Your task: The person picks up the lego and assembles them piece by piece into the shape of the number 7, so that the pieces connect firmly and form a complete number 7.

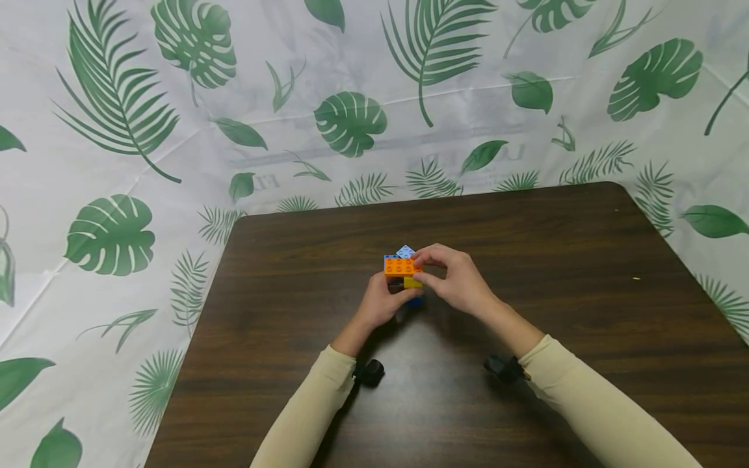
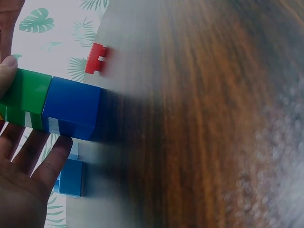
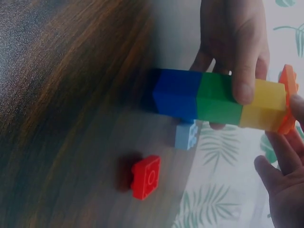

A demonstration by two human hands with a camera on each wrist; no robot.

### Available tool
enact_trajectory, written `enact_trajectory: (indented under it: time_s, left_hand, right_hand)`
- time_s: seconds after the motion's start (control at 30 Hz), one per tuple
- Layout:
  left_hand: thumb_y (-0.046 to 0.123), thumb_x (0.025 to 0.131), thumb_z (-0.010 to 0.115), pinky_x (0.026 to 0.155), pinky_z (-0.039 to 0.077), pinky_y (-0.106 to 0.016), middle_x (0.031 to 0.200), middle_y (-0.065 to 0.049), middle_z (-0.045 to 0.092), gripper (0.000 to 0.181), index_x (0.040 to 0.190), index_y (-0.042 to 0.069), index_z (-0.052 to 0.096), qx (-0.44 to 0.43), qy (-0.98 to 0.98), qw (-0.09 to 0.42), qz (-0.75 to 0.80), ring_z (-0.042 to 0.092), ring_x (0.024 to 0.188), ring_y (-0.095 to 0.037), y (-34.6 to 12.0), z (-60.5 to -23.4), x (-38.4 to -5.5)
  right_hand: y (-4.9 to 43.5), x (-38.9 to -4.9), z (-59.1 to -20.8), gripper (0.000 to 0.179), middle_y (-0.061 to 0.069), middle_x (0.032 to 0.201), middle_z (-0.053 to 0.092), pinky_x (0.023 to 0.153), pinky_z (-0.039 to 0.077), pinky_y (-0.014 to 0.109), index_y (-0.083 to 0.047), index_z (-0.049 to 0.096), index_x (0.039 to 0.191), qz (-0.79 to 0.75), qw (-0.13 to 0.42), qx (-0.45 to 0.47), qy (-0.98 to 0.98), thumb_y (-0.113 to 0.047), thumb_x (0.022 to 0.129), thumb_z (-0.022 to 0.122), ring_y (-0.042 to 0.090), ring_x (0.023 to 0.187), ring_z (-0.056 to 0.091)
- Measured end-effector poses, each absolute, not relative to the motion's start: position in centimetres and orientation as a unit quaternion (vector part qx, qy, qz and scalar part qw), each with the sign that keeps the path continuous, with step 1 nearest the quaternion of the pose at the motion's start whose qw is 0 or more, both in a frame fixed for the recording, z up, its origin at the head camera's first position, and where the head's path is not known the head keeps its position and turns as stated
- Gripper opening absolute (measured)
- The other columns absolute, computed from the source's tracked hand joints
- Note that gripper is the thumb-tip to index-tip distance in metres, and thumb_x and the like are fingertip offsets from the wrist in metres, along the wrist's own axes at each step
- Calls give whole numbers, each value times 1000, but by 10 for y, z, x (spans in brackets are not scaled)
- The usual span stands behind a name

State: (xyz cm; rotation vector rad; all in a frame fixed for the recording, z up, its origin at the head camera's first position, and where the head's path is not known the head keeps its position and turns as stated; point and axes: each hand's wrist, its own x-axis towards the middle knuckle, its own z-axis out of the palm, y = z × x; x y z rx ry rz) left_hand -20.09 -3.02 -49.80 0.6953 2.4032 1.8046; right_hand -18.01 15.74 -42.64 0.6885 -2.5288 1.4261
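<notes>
A tower of toy building bricks stands upright on the table: a blue block [image 3: 175, 92] at the bottom, a green block [image 3: 218, 97] above it, then a yellow block [image 3: 263, 105]. On top lies a flat orange brick [image 1: 399, 266], its studs facing up and its left end jutting out past the tower. My left hand [image 1: 380, 300] grips the tower around the green and yellow blocks, thumb on the near side and fingers behind. My right hand [image 1: 450, 276] pinches the right end of the orange brick between thumb and fingers.
Behind the tower sit a light blue brick [image 1: 405, 251] and a blue brick [image 2: 70, 178]. A red brick [image 3: 146, 177] lies on the dark wooden table [image 1: 292, 260], hidden from the head view by my right hand. A leaf-print sheet [image 1: 281, 78] hangs around the table.
</notes>
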Motion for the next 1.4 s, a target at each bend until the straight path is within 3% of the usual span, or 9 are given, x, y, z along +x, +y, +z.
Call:
enact_trajectory:
  time_s: [0.8,1.13,1.4]
  left_hand:
    - [15,86,78,85,55,-30,110,-8,68,35,116,5,65,223,785,31,578,67,97,-18,-31,-497,-200]
    - [15,86,78,83,56,-30,109,-8,68,34,116,4,65,224,782,35,581,67,95,-17,-31,-497,-200]
    - [12,86,77,83,56,-29,109,-10,68,34,117,2,65,238,775,26,585,67,97,-21,-30,-494,-198]
  right_hand:
    - [158,-179,-426,16,1,115,66,95,51,44,-12,69,97,463,56,225,-856,-5,84,77,22,108,64]
    - [159,-180,-425,17,-2,111,67,89,54,41,-15,70,95,421,82,243,-870,-9,83,79,18,101,65]
    - [161,-180,-426,16,-1,114,68,90,53,43,-16,70,96,419,71,227,-876,-12,84,79,18,101,65]
